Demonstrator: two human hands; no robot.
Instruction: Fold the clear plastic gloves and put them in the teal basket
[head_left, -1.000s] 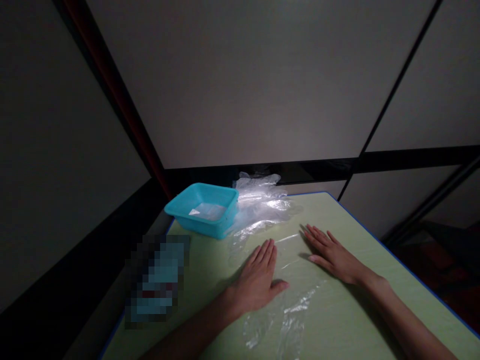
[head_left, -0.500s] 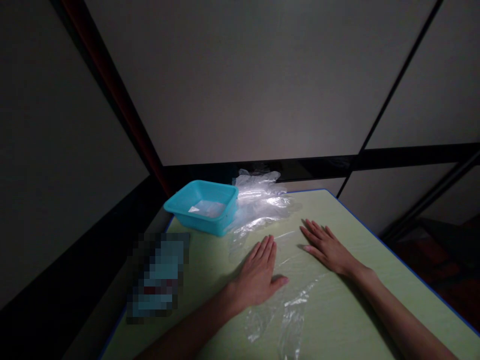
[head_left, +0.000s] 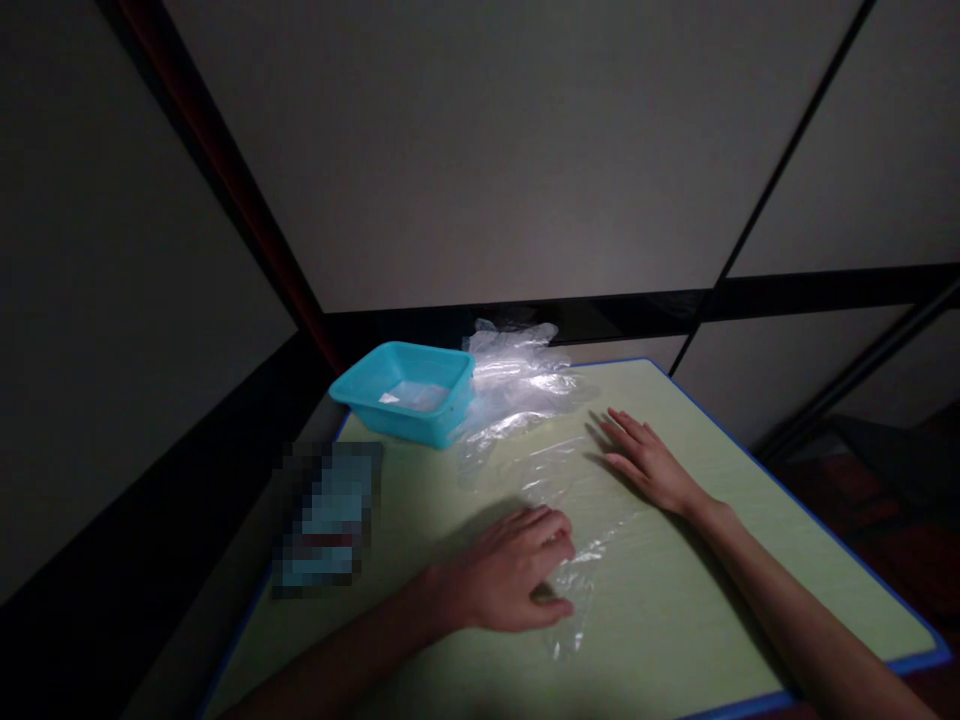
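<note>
Clear plastic film (head_left: 577,500) lies flat on the green table (head_left: 675,610), in front of the teal tub (head_left: 405,400). Spread flat, the right hand (head_left: 649,465) pins its far end; the left hand (head_left: 517,575), fingers curled, pinches its near edge, which keeps it taut. More crumpled plastic (head_left: 517,385) sits right of the tub. Dim grey walls surround.

The room is dim, with plain grey wall panels (head_left: 487,150) divided by dark strips and a reddish-brown post (head_left: 225,190) at the left. A pale green table (head_left: 675,620) with a blue edge stands against the wall, lit from above.
</note>
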